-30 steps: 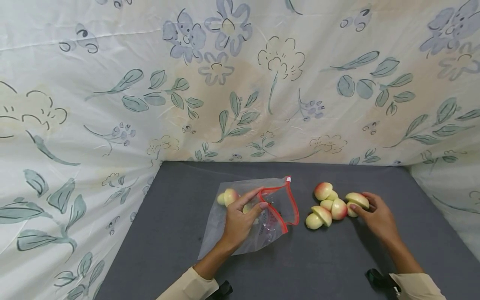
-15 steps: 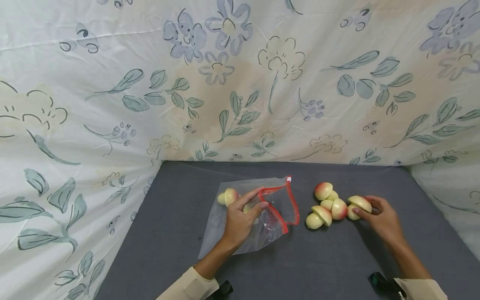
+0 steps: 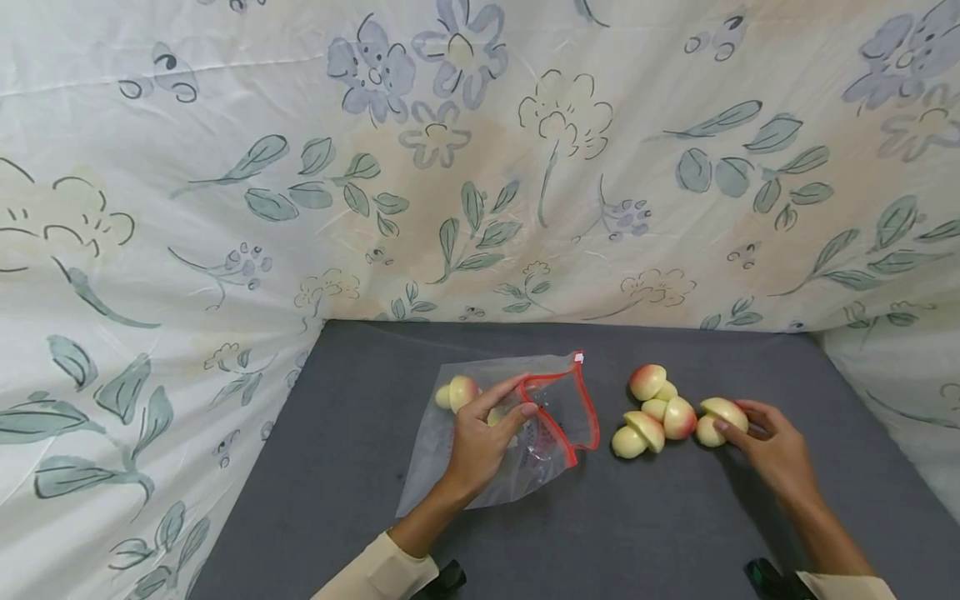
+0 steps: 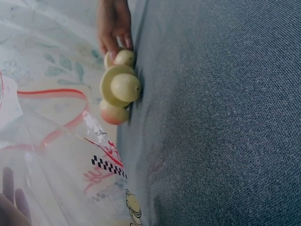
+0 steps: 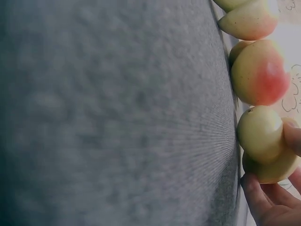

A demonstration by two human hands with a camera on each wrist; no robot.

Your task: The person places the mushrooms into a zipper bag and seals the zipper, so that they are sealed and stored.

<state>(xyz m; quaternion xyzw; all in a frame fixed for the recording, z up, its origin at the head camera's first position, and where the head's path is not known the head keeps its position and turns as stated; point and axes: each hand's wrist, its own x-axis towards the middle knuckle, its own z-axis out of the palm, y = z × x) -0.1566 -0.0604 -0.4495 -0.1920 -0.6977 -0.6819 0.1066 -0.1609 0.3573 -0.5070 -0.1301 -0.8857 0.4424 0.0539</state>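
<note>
A clear zip bag (image 3: 442, 471) with a red-edged mouth lies on the dark table, its mouth facing right. My left hand (image 3: 480, 442) holds it near that mouth, thumb and forefinger spread along the edge. Inside shows a toy mushroom (image 3: 459, 392), pale yellow; another pale piece is partly hidden by the hand. My right hand (image 3: 783, 454) grips a yellowish toy mushroom (image 3: 722, 419) between thumb and fingers, low at the table; the right wrist view shows the thumb on this mushroom (image 5: 263, 134). Beside it sit more toy mushrooms (image 3: 678, 418) with reddish caps.
Among the loose mushrooms, one (image 3: 647, 382) lies at the back and another (image 3: 639, 435) at the front left, close together between bag and right hand. A floral cloth (image 3: 480, 250) hangs behind the table (image 3: 600, 533) and along its sides.
My right hand has shifted slightly right and toward me with its mushroom, widening the gap to the other mushrooms. The left hand and bag look unchanged.
</note>
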